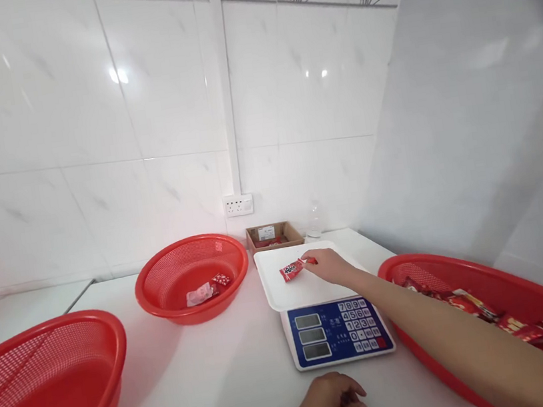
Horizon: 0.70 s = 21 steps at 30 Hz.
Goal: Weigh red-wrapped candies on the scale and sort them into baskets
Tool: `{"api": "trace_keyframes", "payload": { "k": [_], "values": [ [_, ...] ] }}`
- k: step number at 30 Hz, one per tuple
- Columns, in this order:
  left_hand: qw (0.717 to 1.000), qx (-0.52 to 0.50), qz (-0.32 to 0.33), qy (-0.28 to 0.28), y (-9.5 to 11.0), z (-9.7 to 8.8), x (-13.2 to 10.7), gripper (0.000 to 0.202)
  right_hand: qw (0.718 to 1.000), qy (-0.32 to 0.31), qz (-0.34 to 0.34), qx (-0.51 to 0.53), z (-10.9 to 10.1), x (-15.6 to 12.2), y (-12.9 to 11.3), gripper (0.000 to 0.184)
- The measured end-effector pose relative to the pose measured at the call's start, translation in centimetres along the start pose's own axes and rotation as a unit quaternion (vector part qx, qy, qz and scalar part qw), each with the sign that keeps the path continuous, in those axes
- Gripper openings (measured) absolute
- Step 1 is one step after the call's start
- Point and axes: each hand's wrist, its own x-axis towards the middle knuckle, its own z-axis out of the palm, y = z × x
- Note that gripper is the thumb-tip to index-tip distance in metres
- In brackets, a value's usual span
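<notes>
My right hand (328,265) pinches a small red snack packet (292,270) with white and dark print, at the white weighing tray of a digital scale (284,296). Whether the packet touches the tray I cannot tell. Below the tray is the scale's blue panel (337,332) with three small displays and a keypad. My left hand (330,405) is by the table's near side, just in front of the scale. Its fingers are loosely curled with a gap to the thumb, and nothing shows in them.
Right of the scale, a red basket (492,267) holds many wrapped snacks. A round red basket (187,248) at the left holds a few packets. Another red basket (51,396) stands nearer left. Behind the scale are a cardboard box (286,235) and a clear bottle (314,217) by the wall.
</notes>
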Motion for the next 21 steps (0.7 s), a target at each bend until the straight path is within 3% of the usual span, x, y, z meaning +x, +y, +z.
{"api": "trace_keyframes", "payload": {
  "k": [4, 11, 16, 21],
  "values": [
    [1.000, 0.001, -0.008, -0.003, 0.5, -0.2, 0.0, 0.028, 0.990, -0.003, 0.050, 0.130, 0.4, 0.5, -1.2, 0.021],
    [1.000, -0.012, -0.027, -0.011, 1.1, -0.5, -0.2, 0.030, 0.942, 0.011, 0.131, 0.308, 1.1, 0.1, -1.5, 0.022],
    [1.000, -0.020, -0.008, -0.012, 0.5, -0.2, 0.0, 0.030, 0.928, 0.015, 0.158, 0.336, 0.6, -0.3, -0.5, 0.024],
    [1.000, -0.011, -0.017, -0.012, 0.5, -0.3, 0.1, 0.030, 0.937, -0.004, 0.193, 0.291, 0.4, -0.7, 0.5, 0.024]
  ]
}}
